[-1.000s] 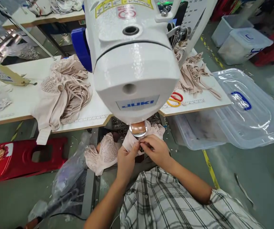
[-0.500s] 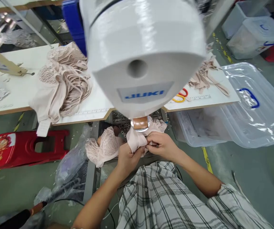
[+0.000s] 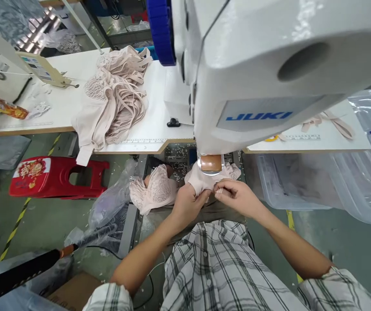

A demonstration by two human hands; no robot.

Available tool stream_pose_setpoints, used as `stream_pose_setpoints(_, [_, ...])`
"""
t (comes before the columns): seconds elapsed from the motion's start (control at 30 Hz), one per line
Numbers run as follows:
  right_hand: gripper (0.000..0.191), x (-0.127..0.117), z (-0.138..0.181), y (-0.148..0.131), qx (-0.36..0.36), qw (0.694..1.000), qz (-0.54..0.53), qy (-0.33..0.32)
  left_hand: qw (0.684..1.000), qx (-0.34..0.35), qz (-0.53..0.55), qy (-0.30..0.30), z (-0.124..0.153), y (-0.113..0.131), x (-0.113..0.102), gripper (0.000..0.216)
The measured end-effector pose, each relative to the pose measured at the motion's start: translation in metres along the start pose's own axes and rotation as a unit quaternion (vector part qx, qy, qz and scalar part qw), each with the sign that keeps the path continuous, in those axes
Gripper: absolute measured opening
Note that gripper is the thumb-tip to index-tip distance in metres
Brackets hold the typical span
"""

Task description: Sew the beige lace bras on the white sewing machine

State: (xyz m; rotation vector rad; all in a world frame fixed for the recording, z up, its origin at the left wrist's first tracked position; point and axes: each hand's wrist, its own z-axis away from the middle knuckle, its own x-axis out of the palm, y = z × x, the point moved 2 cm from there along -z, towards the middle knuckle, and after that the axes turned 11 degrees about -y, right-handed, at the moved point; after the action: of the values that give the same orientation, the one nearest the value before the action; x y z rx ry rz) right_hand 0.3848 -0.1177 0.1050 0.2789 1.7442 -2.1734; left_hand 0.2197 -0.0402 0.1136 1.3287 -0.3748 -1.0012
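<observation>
A plaid shirt (image 3: 211, 272) fills the bottom centre of the frame, and both bare forearms reach up from it. The left hand (image 3: 187, 202) is curled closed, with thumb and fingers clamped on a fold of beige cloth (image 3: 201, 181). The right hand (image 3: 237, 196), just right of it, pinches the cloth's edge between thumb and fingertips. The two hands nearly touch.

The cloth sits at centre frame, bunched right under a brown part (image 3: 210, 163) on the underside of the sewing machine (image 3: 269, 65). Its lace cup (image 3: 155, 194) hangs to the left of the left hand. Further left a crumpled plastic bag (image 3: 108, 207) lies on the floor, and beyond it, at left centre, is a red stool (image 3: 54, 177). At right centre a clear bin (image 3: 298, 185) sits on the floor below the table edge.

Farther off, the white table (image 3: 52, 116) runs across the frame. A pile (image 3: 114, 95) of beige garments rests on it left of centre, with one end drooping over the edge. Loose straps (image 3: 331, 123) lie on the table at the right. The machine's white head fills the upper right, and a blue wheel (image 3: 161, 30) shows at top centre.
</observation>
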Motion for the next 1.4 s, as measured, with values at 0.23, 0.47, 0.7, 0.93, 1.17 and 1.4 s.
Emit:
stream_pose_setpoints(0.23, [0.012, -0.022, 0.008, -0.01, 0.011, 0.999, 0.015, 0.038, 0.999, -0.019, 0.033, -0.035, -0.008, 0.012, -0.014, 0.022])
stream_pose_setpoints(0.47, [0.008, -0.024, 0.013, -0.022, 0.003, 0.996, 0.086, 0.011, 0.999, 0.013, 0.015, -0.049, -0.006, 0.03, -0.006, 0.019])
stream_pose_setpoints(0.7, [0.008, -0.029, 0.011, -0.027, 0.005, 0.998, 0.067, -0.021, 0.996, -0.009, 0.009, -0.083, -0.008, 0.038, 0.001, 0.027])
stream_pose_setpoints(0.93, [0.015, -0.039, 0.003, -0.012, 0.018, 0.995, -0.035, -0.088, 0.995, -0.05, 0.048, -0.076, -0.015, 0.031, 0.002, 0.026])
stream_pose_setpoints(1.17, [0.022, -0.03, 0.006, -0.012, 0.113, 0.963, -0.219, -0.105, 0.991, -0.08, 0.099, -0.042, -0.017, 0.014, 0.005, 0.028])
stream_pose_setpoints(1.4, [0.025, -0.031, 0.006, -0.019, 0.055, 0.992, -0.101, -0.043, 0.98, -0.089, 0.179, -0.009, -0.02, 0.014, 0.012, 0.03])
